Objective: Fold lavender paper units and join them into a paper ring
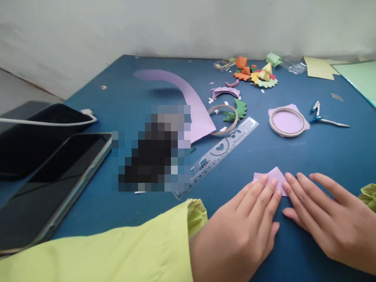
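Note:
A small folded piece of light purple paper (276, 174) lies on the blue table, with a pointed corner facing away from me. My left hand (242, 225) rests on it, fingers stretched out and fingertips pressing its near and left part, so much of the sheet is hidden. From the other side, the straight fingers of my right hand (329, 215) touch the paper's right edge. That hand lies flat with its fingers somewhat apart. Beyond both hands, a roll of tape (273, 126) sits on a stack of purple paper squares (288, 119).
A clear stencil ruler (216, 156) lies diagonally left of my hands, near another tape ring (235, 123) and a curling purple strip (196, 105). Craft scissors or cutter with white-blue handles (319, 117) lie right. Folded paper pieces (243, 74) sit behind; a phone (58, 176) lies left.

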The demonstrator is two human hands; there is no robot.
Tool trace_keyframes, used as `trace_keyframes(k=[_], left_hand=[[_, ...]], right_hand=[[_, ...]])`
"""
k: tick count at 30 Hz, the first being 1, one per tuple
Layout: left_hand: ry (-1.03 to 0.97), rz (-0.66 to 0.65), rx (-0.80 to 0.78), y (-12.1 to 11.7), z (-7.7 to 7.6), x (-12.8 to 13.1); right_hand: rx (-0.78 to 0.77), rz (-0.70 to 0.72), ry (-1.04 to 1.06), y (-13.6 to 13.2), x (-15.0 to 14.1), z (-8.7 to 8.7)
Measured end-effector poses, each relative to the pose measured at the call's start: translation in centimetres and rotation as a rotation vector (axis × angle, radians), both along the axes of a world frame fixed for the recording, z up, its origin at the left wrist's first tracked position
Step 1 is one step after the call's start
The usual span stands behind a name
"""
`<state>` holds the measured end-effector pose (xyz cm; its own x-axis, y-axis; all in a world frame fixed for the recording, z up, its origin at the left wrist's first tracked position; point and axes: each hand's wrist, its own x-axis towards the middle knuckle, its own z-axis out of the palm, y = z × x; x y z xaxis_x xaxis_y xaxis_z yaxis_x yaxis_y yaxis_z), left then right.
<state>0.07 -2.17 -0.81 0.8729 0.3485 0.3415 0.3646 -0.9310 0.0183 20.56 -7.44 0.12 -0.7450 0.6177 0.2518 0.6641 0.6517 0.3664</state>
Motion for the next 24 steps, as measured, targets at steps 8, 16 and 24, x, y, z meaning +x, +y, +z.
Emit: trace_keyframes(k=[8, 16, 24], left_hand=[[0.103, 0.067, -0.022, 0.1, 0.5, -0.1], [0.076, 0.111, 0.137, -0.4, 0.5, -0.3], [-0.089, 0.091, 0.248, 0.0, 0.3, -0.3]], right_hand=[[-0.051, -0.058, 0.081, 0.9, 0.0, -0.6], [-0.047, 0.066, 0.212, 1.1, -0.2, 0.0], [0.167, -0.082, 0.191, 0.3, -0.1, 0.0]])
